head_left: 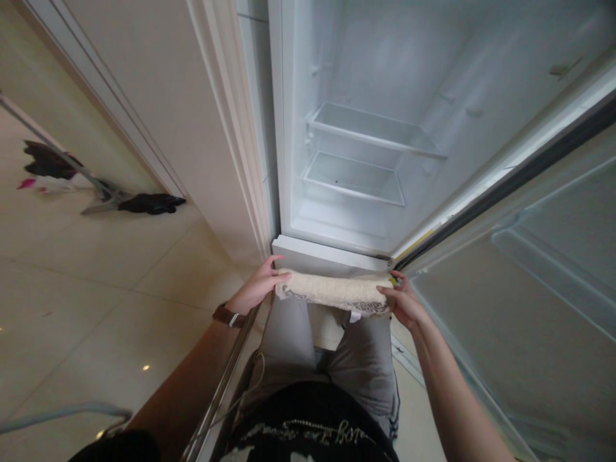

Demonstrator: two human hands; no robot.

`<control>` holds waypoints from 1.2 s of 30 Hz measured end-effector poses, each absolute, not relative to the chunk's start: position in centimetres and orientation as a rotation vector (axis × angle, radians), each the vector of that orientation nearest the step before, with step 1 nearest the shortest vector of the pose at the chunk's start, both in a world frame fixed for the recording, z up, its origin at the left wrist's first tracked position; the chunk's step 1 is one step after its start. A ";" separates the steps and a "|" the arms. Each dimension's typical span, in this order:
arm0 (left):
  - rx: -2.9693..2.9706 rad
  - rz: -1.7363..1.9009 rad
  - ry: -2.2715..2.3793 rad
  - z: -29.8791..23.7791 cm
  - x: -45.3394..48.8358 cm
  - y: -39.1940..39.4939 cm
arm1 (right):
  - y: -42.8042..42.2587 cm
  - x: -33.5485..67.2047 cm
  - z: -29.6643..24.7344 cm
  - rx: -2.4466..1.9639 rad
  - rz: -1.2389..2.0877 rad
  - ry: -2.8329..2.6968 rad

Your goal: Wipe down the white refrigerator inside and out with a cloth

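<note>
This looks like a home, most likely its kitchen or a room just off it. A household refrigerator stands open, its white inside lit and fitted with clear glass shelves, and its door is swung wide to the right. The appliance sits against a plain white panel, over a glossy floor of large pale tiles. Dark items, possibly slippers, lie on that floor by the wall.

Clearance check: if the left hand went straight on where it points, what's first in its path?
The left hand grips one end of the cloth. Beyond that, up and right, the fridge's white ledge looks first in line, near its left corner. Depth is unclear.
</note>
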State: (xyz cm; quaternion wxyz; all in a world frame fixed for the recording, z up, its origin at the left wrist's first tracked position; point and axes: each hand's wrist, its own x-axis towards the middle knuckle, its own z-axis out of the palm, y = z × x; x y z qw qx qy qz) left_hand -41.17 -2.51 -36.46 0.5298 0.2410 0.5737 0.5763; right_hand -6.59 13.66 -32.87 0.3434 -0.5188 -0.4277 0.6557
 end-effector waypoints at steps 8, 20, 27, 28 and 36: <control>0.976 1.415 1.667 -35.1 -41.9 -1.9 | 15.7 -7.2 -31.7 -1.358 1.471 -1.508; 1.763 0.978 2.036 -32.0 -42.7 -0.7 | 19.0 -7.2 -28.3 -1.215 0.759 -2.605; 1.084 1.431 1.412 -31.2 -43.3 -0.7 | 17.9 -6.9 -26.8 -1.107 1.570 -1.862; 0.913 1.466 1.316 -31.3 -43.0 -0.6 | 17.6 -7.1 -27.0 -1.159 1.681 -1.656; 0.521 1.681 1.210 -34.3 -40.1 1.9 | 17.3 -11.6 -31.1 -1.296 1.654 -1.431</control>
